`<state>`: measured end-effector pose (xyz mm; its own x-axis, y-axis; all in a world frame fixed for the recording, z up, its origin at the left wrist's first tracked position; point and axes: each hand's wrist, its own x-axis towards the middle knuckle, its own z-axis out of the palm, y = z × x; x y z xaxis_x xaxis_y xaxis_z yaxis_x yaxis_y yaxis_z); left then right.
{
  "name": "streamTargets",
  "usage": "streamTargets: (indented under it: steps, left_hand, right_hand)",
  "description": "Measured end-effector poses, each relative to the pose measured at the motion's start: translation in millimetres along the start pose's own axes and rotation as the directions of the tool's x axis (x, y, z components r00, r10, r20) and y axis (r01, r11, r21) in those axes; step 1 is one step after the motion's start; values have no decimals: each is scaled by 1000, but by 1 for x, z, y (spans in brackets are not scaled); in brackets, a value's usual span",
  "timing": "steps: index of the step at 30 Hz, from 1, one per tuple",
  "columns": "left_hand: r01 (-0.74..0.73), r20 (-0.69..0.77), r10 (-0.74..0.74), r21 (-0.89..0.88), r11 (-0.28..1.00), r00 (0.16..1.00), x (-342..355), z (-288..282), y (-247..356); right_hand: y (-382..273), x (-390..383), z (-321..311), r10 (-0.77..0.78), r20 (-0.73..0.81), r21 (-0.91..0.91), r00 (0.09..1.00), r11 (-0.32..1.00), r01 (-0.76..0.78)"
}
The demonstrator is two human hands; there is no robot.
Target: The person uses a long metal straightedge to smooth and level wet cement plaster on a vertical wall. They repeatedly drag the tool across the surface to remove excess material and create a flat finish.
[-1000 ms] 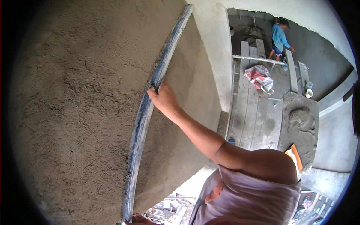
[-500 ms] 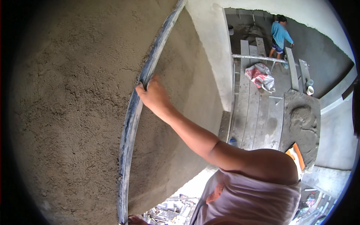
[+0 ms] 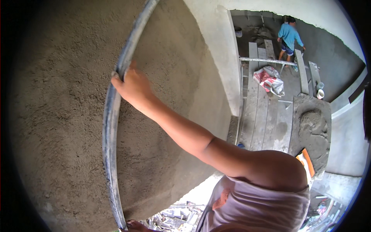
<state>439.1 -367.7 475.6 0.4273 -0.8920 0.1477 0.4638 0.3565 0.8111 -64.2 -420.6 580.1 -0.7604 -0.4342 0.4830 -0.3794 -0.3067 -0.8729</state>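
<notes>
A long metal straightedge (image 3: 111,131), smeared with grey mortar, lies upright against the rough plastered wall (image 3: 65,127); it looks bowed in this view. My right hand (image 3: 133,83) grips its upper part, with the thumb on the left side and the fingers curled around the right edge, partly hidden. Down at the bottom of the picture, my left hand (image 3: 136,226) is closed at the straightedge's lower end, and the frame's edge cuts it off. The plaster right of the bar looks smoother towards the pale corner than the coarse surface on its left.
Planks (image 3: 259,112) form a platform to the right, carrying a red-and-white sack (image 3: 269,80). A mortar board with a heap of wet mortar (image 3: 311,123) lies nearer, beside a white cup (image 3: 320,93). Further back, a co-worker (image 3: 289,38) in blue stands behind a metal rail (image 3: 266,60).
The straightedge has shifted left across the wall, its upper part most. My right hand has travelled left with it and slightly up; my left hand shows more at the bottom.
</notes>
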Motion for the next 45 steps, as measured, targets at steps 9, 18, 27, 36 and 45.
streamTargets:
  steps: [9,18,27,36,45]
  left_hand:
    - [53,-182,-74,-116,992,981,-41,-10,-32]
    - [162,-183,-166,-34,986,969,-52,-59,-50]
    - [194,-234,-188,3,981,954,-55,-61,-70]
    - [193,-240,-185,10,981,953,-50,-53,-67]
    - [175,-229,-163,34,984,960,-39,-40,-57]
  right_hand:
    - [40,-39,-16,79,75,249,994,964,-96]
    - [138,-119,-25,280,-107,105,954,957,-270]
    - [223,-141,-7,171,-258,-53,951,980,-191]
    - [222,-132,-1,211,-240,-160,947,954,-253]
    - [182,-112,-1,201,-230,-35,952,976,-215]
